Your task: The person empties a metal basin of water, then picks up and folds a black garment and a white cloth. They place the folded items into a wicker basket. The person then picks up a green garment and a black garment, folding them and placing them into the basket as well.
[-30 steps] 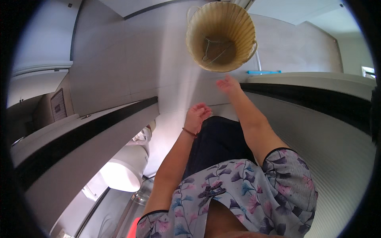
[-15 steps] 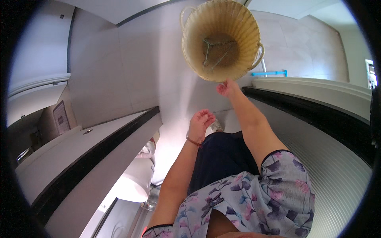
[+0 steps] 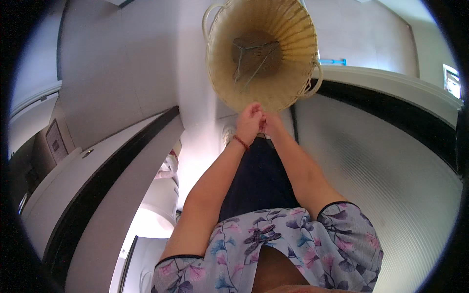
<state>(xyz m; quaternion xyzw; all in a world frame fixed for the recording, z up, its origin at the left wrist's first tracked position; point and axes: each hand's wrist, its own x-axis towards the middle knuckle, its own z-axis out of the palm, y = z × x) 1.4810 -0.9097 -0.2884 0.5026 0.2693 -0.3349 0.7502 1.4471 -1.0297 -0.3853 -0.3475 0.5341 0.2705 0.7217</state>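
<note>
A large pale wicker basket (image 3: 229,73) stands in front of me, its open top facing up. Inside, near its bottom, lie thin wire clothes hangers (image 3: 251,49). My left hand (image 3: 250,122), with a red beaded bracelet (image 3: 241,142) at the wrist, has its fingers curled at the basket's near rim. Just to the right, my right hand (image 3: 273,124) is closed on the same rim, almost touching the left one. The hands partly hide the rim. Two loop handles stick out at the basket's sides, and neither is held.
A sliding door panel with a dark edge (image 3: 127,151) stands on my left. On my right is a ribbed, translucent panel (image 3: 371,161) with a dark frame. A blue bar-shaped thing (image 3: 333,62) lies beyond the basket. White rounded fixture (image 3: 154,219) at lower left.
My left hand has moved up to the basket rim beside my right hand. The basket now appears nearer and shifted left in view, the right hand still at its rim.
</note>
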